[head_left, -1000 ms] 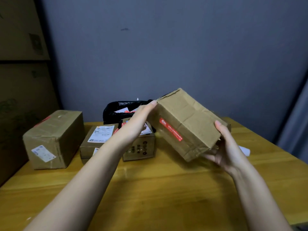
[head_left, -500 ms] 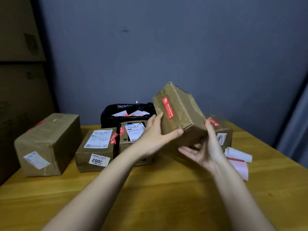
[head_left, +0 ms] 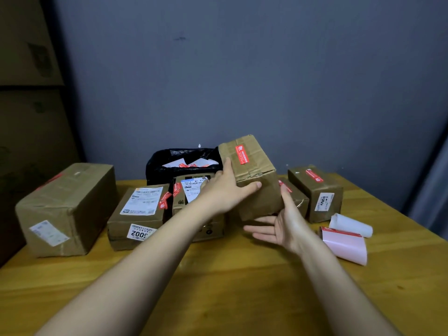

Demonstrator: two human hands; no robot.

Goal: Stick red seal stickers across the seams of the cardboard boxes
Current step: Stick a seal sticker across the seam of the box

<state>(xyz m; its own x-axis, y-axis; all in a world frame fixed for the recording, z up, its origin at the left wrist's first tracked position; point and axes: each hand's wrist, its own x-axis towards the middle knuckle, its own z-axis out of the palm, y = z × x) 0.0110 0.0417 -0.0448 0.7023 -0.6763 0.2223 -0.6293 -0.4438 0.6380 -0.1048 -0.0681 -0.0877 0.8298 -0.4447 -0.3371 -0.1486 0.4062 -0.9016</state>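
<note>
Cardboard boxes sit in a row across the far part of the wooden table [head_left: 242, 299], the largest box [head_left: 65, 209] at far left. One tilted box [head_left: 252, 175] with a red seal sticker [head_left: 243, 155] across its top seam is lifted at centre, gripped by the left hand [head_left: 228, 190], thumb on its near face. Just below it, the right hand [head_left: 286, 226] lies wide, palm up, fingers straight. A pink sticker roll [head_left: 346, 246] rests at right.

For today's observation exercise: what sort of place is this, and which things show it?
Probably a small parcel-packing corner, not a shop: taped cardboard boxes with shipping labels, rolls of sticker backing, and a black waste bag on a wooden table.
</note>
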